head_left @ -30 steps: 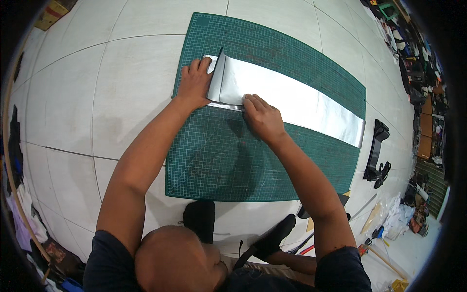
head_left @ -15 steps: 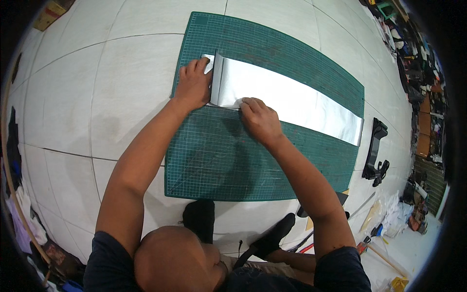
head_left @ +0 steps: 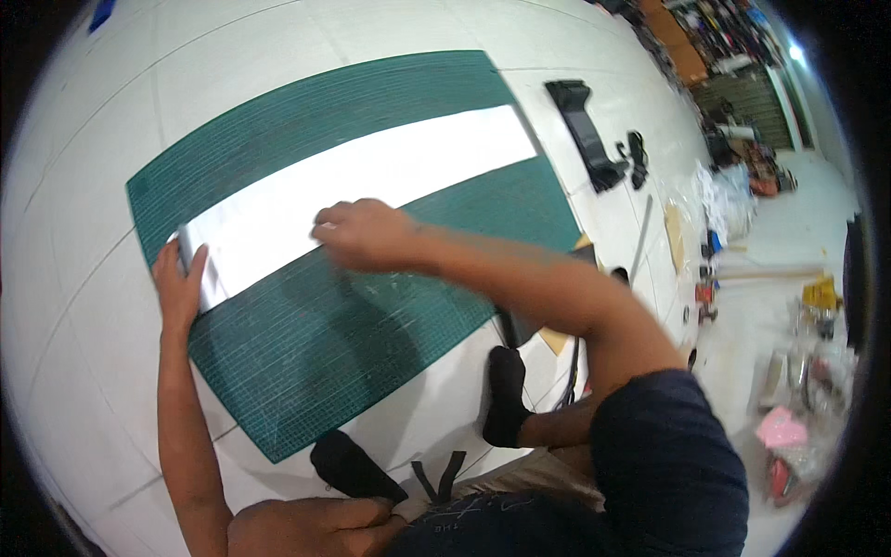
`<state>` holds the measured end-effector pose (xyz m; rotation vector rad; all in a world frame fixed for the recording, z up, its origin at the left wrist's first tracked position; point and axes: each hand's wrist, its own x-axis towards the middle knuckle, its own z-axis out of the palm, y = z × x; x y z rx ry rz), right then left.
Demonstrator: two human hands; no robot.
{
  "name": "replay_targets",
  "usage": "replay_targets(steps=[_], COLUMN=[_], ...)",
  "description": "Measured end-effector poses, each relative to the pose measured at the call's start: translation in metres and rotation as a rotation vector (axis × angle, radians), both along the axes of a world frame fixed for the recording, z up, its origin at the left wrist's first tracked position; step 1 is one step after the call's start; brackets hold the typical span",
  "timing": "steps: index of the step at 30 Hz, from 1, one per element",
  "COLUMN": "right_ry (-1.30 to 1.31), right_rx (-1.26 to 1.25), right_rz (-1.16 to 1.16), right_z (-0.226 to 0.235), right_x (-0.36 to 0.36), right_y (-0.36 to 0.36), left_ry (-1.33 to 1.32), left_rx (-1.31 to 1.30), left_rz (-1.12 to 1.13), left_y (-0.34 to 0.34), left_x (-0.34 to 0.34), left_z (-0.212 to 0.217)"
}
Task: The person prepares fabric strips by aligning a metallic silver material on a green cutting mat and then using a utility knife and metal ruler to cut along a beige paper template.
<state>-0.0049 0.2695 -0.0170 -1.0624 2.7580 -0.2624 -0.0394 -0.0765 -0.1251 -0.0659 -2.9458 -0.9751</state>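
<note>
A white tiled floor (head_left: 306,32) carries a large green cutting mat (head_left: 371,334). Beyond the mat's far right corner a black tool (head_left: 585,130) lies on the tiles, with a long thin rod (head_left: 640,241) near it and mixed clutter (head_left: 798,371) along the right edge.

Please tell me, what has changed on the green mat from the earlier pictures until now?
The camera view turned and tilted. The right hand slid along the lower edge of the white strip, away from the folded end, so the hands are now farther apart. The left hand stayed pressing that end. The strip still lies flat on the green cutting mat.
</note>
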Motion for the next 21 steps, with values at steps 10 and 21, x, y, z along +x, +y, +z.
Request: replay_targets(steps=[10,21], right_ry=[-0.284,0.103], right_rx=[0.656,-0.029], right_rz=[-0.702,-1.185], right_z=[0.053,-0.091], right_x=[0.015,-0.069], right_y=[0.369,0.399], left_ry=[-0.166,-0.382], left_rx=[-0.125,-0.045], left_rz=[-0.123,0.102], left_y=[0.000,0.027], left_x=[-0.005,-0.013], left_z=[0.026,0.040])
